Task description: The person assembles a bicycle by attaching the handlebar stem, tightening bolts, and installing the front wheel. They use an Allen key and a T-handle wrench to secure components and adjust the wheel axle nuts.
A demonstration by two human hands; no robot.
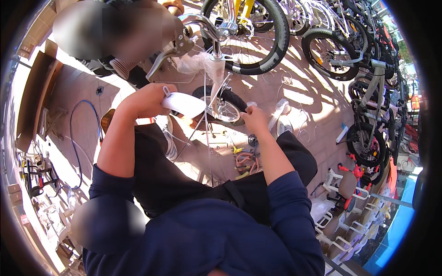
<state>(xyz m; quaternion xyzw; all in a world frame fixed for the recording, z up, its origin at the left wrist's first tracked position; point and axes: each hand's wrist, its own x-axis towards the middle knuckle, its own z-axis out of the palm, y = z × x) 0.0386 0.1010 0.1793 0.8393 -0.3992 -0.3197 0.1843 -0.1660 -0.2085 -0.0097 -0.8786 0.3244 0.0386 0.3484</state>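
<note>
My left hand (pixel 148 100) is closed around one end of a white curved mudguard (pixel 186 105), which has a small metal bracket at that end. The mudguard is held beside a small bicycle wheel (pixel 235 102) with a black tyre. Above the wheel rise a fork wrapped in clear plastic (pixel 214 72) and a chrome handlebar (pixel 199 19) with a brake lever (pixel 159 64). Thin metal rods (pixel 206 122) run down between my hands. At the wheel's right side my right hand (pixel 255 122) pinches with thumb and fingers; what they hold, if anything, is too small to make out.
Another person's hand (pixel 172 4) shows at the upper left, near the handlebar. A larger bicycle wheel (pixel 282 34) stands ahead. Many bicycles (pixel 329 55) line the right side. Orange cords (pixel 246 161) lie on the floor between my feet. A blue hose (pixel 73 110) curves at left.
</note>
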